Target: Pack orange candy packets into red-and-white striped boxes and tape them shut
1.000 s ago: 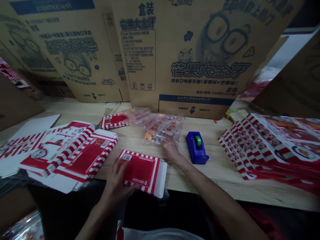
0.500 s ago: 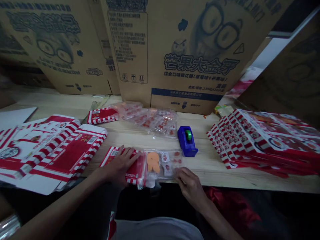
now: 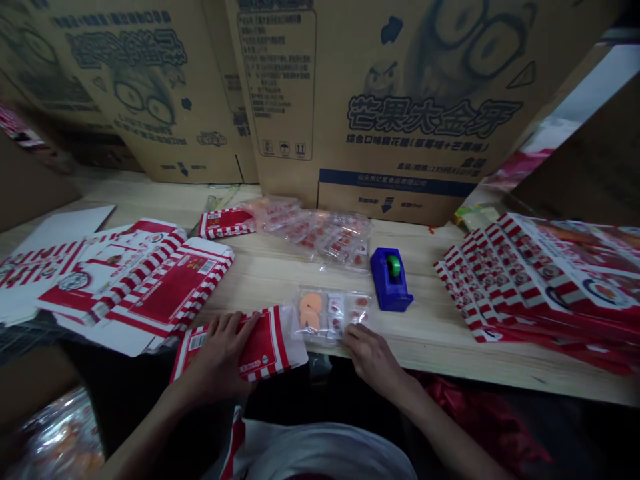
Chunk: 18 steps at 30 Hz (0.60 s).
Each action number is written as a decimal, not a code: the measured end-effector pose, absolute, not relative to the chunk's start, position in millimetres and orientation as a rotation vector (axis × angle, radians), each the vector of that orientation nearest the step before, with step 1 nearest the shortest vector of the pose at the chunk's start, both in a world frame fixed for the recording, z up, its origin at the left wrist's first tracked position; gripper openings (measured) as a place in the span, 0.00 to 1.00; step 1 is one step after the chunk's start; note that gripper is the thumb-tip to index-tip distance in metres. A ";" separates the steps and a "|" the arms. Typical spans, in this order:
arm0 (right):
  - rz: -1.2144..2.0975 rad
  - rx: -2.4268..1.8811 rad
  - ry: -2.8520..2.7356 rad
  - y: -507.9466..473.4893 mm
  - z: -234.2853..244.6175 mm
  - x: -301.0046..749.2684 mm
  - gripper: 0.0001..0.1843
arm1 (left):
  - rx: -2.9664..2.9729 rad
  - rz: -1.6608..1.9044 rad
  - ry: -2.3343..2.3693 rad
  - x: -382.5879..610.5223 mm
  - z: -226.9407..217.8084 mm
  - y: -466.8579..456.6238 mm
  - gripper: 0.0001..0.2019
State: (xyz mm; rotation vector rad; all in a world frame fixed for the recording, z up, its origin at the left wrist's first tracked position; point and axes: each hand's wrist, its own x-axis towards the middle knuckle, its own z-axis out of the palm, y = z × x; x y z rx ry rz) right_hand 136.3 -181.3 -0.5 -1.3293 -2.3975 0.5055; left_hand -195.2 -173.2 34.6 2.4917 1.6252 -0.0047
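Note:
My left hand (image 3: 225, 350) grips a flat red carton (image 3: 265, 343) with white-striped edges, fingers across its top face. The carton sits tilted at the table's front edge, its white open flap facing right. My right hand (image 3: 367, 350) has its fingers closed at the lower right edge of a clear plastic candy pack (image 3: 323, 327), which lies on the table. Orange pieces show in the pack's left part and small red-printed sachets in the rest. Carton and pack are close together; whether they touch, I cannot tell. Beyond the pack stands a blue tape dispenser (image 3: 391, 280) with green tape.
Several similar clear packs (image 3: 325, 237) overlap farther back, beside another red carton (image 3: 227, 222). Flattened striped cartons (image 3: 165, 287) lie at left; a tall stack of striped boxes (image 3: 540, 280) stands right. Large cardboard boxes (image 3: 370, 153) line the back. A bin of wrapped items (image 3: 60, 433) is at lower left.
The carton has moved left and toward me with my left hand, away from the candy pack. The pack now lies uncovered, with my right hand at its edge. The view has shifted left.

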 end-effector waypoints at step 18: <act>0.812 -1.366 -2.091 -34.1 1.7 48.2 0.12 | 2.446 0.003 1.912 -171.5 20.4 -156.4 0.50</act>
